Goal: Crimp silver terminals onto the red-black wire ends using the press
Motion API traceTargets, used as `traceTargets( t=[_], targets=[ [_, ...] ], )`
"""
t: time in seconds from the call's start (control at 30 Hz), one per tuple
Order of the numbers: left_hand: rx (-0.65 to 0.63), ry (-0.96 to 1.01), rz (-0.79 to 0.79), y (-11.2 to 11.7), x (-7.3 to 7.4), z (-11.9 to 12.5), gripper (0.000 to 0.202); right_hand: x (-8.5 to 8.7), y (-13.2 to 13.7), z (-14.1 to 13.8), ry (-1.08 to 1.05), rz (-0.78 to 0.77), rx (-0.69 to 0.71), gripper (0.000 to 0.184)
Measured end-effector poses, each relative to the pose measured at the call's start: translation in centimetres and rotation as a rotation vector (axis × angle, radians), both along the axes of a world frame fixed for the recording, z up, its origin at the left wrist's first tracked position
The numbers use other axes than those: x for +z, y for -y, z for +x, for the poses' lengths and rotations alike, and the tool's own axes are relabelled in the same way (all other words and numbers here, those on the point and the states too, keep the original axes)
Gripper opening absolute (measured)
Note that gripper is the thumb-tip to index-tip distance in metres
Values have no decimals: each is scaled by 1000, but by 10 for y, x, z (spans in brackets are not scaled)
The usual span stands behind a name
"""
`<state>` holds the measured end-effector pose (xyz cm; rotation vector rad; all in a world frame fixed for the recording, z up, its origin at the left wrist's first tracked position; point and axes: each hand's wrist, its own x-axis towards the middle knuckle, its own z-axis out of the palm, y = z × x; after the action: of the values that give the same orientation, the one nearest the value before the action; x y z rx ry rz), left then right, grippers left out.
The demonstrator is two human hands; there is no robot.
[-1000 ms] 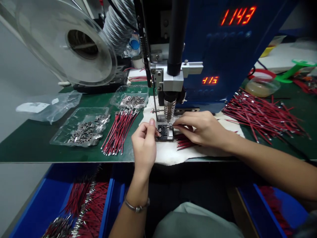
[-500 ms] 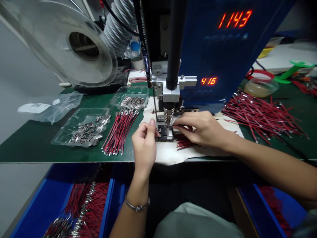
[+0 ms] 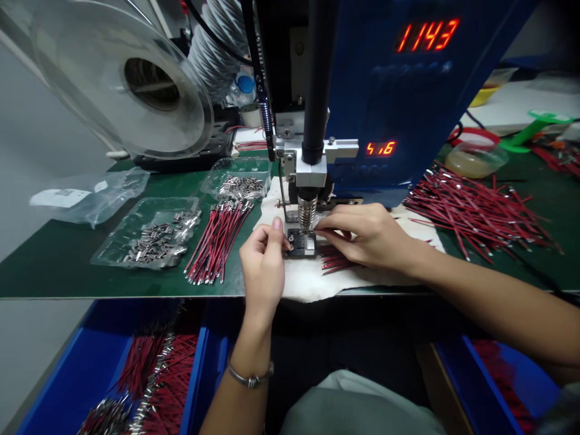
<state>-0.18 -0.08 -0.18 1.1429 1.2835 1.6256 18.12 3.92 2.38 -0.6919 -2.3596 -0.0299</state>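
My left hand (image 3: 265,257) is closed in a pinch at the left side of a small black metal fixture (image 3: 296,246); whatever its fingertips hold is too small to make out. From the right, my right hand (image 3: 367,235) pinches beside the same fixture, its fingertips close to the spring-wrapped tip (image 3: 307,211) of the soldering machine (image 3: 312,172). The thing between those fingers is hidden. Under my right hand lie short red and black wires (image 3: 334,258) on a white cloth (image 3: 308,287).
Two clear trays of small metal parts (image 3: 156,241) and a bundle of red-black wires (image 3: 220,241) lie to the left. A large wire pile (image 3: 480,211) spreads at right. A clear reel (image 3: 104,121) stands back left. Blue bins (image 3: 58,386) of wires sit below the table edge.
Both hands keep nearly the same pose at the fixture. The whole view has shifted very slightly; nothing is visibly taken up or let go.
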Motion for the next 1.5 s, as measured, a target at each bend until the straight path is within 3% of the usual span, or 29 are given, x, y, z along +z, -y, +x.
traceTargets(
  t=[1.5],
  targets=[
    [-6,-2,-8,1,1,-1,39,0,3,-2,-12,-67,-26,12]
  ],
)
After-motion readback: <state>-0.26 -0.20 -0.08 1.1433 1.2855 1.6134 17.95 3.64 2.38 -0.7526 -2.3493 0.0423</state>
